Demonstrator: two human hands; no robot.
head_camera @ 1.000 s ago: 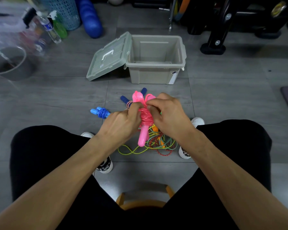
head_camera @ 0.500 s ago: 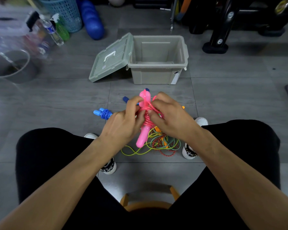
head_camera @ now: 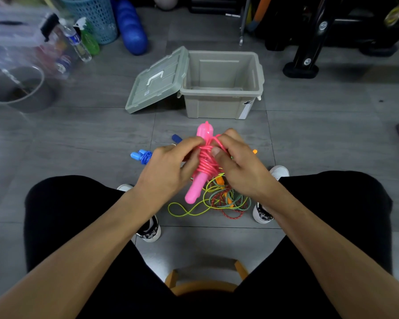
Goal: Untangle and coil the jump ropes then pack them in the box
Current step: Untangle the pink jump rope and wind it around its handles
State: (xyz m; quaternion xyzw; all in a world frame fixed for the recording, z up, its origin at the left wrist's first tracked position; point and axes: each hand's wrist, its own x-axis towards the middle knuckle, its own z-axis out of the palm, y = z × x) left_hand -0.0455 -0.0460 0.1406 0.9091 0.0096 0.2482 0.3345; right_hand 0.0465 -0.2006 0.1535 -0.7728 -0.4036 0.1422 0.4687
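Both hands meet at mid-frame on the pink plastic jump rope (head_camera: 204, 162), its cord wound in tight turns around its paired handles. Left hand (head_camera: 171, 166): fingers curled round the left side of the bundle, index finger lying across the upper turns. Right hand (head_camera: 237, 164): thumb pressed on the coils, fingers pinching a loop of pink cord near the top. Handle tips stick out above the grip; one handle end hangs below it.

Directly under the grip, on the grey tiled floor (head_camera: 320, 134): loose tangle of yellow-green, red and teal ropes (head_camera: 219, 201) with an orange handle in it, lying between two white shoes.

Left of the grip: coiled blue rope with light-blue handles (head_camera: 142, 155). A dark-blue handle end (head_camera: 176, 138) shows just above the left hand.

Beyond the grip: grey-green plastic storage box (head_camera: 219, 107), open; its lid (head_camera: 157, 81) leans against its left side.
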